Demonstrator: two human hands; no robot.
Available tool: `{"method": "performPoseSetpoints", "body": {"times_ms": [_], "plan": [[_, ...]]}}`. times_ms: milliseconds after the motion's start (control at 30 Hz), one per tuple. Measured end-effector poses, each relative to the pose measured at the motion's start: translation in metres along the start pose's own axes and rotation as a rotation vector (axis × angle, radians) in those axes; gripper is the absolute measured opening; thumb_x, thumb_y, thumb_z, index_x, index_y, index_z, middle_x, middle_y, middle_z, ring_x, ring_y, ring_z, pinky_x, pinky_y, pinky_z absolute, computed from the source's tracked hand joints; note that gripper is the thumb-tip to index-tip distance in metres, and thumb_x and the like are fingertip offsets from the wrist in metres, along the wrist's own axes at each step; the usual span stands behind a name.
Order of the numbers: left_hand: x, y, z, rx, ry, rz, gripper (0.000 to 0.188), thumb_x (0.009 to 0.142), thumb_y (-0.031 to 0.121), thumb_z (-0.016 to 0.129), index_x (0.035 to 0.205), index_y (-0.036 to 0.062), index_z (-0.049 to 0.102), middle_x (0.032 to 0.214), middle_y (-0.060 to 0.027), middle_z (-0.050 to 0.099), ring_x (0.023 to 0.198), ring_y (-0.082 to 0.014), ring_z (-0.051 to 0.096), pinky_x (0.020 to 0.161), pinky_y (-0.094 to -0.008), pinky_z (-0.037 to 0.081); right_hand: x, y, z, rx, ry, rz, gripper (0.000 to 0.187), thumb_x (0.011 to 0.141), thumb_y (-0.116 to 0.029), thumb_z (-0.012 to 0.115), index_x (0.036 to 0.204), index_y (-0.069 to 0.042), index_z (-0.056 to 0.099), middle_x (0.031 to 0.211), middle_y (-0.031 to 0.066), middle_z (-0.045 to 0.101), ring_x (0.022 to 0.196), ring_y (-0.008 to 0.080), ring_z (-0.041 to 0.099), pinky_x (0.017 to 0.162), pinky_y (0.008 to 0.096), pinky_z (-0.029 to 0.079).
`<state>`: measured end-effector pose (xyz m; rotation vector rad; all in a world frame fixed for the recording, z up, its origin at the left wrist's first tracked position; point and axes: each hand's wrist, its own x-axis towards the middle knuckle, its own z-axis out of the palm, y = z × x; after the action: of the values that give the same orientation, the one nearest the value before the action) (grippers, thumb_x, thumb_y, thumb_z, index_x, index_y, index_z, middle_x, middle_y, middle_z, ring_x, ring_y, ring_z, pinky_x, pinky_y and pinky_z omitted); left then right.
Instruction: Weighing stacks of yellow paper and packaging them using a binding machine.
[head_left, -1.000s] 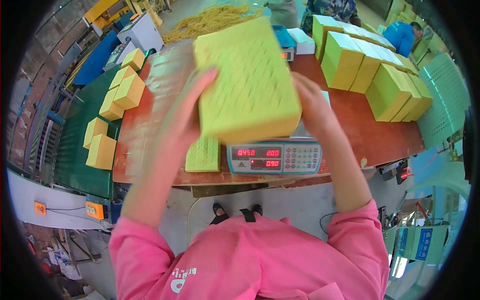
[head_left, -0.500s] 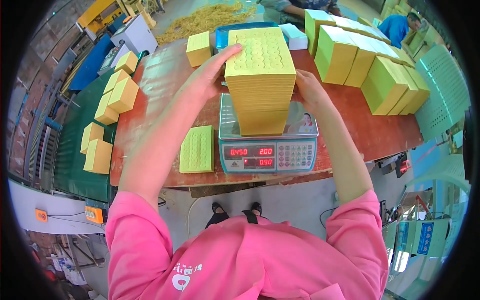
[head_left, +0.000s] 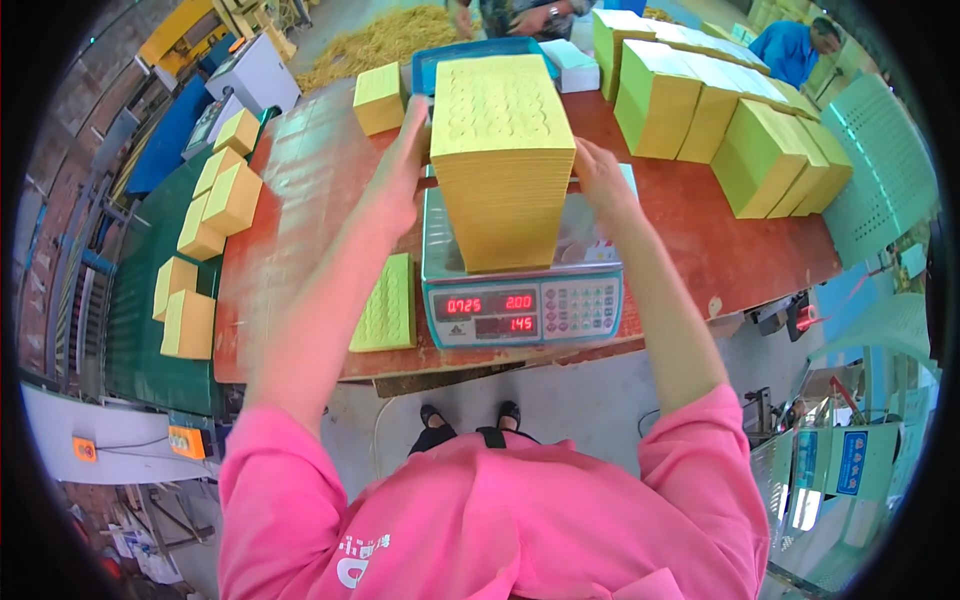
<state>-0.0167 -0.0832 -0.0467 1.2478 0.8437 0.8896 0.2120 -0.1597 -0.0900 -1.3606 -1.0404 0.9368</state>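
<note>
A tall stack of yellow paper sheets [head_left: 505, 200], its top pressed with rows of curved marks, stands upright on the metal pan of a digital scale [head_left: 590, 310]. My left hand [head_left: 402, 170] lies along the stack's left side, thumb pointing up; its other fingers are mostly hidden. At the right side my right hand [head_left: 603, 178] presses the stack, fingers partly behind it. Together my hands clasp the stack between them. Red digits glow on the scale's front. Just left of the scale is a low pad of the same yellow sheets [head_left: 390, 305], partly covered by my left forearm.
Yellow paper blocks [head_left: 650, 105] stand in rows at the far right of the red table [head_left: 300, 180]. One more block [head_left: 379, 100] and a blue tray [head_left: 425, 70] are behind the stack. Several blocks [head_left: 233, 197] line the left edge. Other people work beyond the table.
My left thumb has come off the top of the stack and now points up beside it. The scale's red digits have changed. The view has shifted slightly.
</note>
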Motion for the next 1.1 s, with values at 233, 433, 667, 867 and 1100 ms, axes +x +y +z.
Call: {"method": "performPoseSetpoints", "body": {"times_ms": [233,433,667,867,1100], "plan": [[0.002,-0.086,0.01,-0.293,0.041,0.036,0.075,0.094,0.063,0.046,0.144,0.0076,0.039,0.139,-0.0071,0.05,0.127,-0.0204,0.046,0.104,-0.0367,0.039,-0.005,0.04,0.051,0.522,0.014,0.009,0.062,0.1,-0.056,0.04,0.143,-0.011,0.045,0.137,0.0044,0.05,0.124,0.0156,0.046,0.103,0.0298,0.037],[0.026,-0.073,0.018,-0.434,0.024,-0.019,0.074,0.095,0.064,0.042,0.143,0.0071,0.04,0.137,-0.0092,0.051,0.122,-0.0201,0.05,0.098,-0.0351,0.045,0.021,0.038,0.046,0.607,0.013,0.021,0.054,0.097,-0.048,0.051,0.128,-0.005,0.056,0.115,0.0064,0.062,0.103,0.0154,0.059,0.085,0.0309,0.05],[-0.059,-0.097,-0.066,-0.397,0.175,0.01,0.068,0.1,0.054,0.034,0.143,0.002,0.038,0.142,-0.0179,0.047,0.125,-0.0296,0.051,0.102,-0.0425,0.042,-0.08,0.061,0.01,0.319,0.267,-0.154,0.043,0.102,-0.033,0.045,0.127,-0.001,0.058,0.123,0.0095,0.061,0.113,0.0188,0.058,0.096,0.0332,0.043],[-0.226,-0.163,-0.178,-0.482,0.393,-0.314,0.056,0.099,0.047,0.041,0.13,0.0009,0.049,0.129,-0.0167,0.055,0.113,-0.0281,0.057,0.098,-0.041,0.044,-0.244,0.14,-0.017,0.287,0.298,0.174,0.028,0.099,-0.02,0.049,0.104,0.003,0.064,0.085,0.0095,0.064,0.082,0.019,0.062,0.08,0.033,0.049],[-0.275,-0.191,-0.166,-0.545,0.435,-0.358,0.042,0.1,0.037,0.044,0.118,0.0005,0.055,0.115,-0.0152,0.064,0.102,-0.0242,0.062,0.09,-0.0383,0.05,-0.255,0.141,0.038,0.344,0.134,0.266,0.021,0.097,-0.01,0.05,0.103,0.002,0.066,0.084,0.0065,0.066,0.079,0.0144,0.063,0.077,0.029,0.05]]}}
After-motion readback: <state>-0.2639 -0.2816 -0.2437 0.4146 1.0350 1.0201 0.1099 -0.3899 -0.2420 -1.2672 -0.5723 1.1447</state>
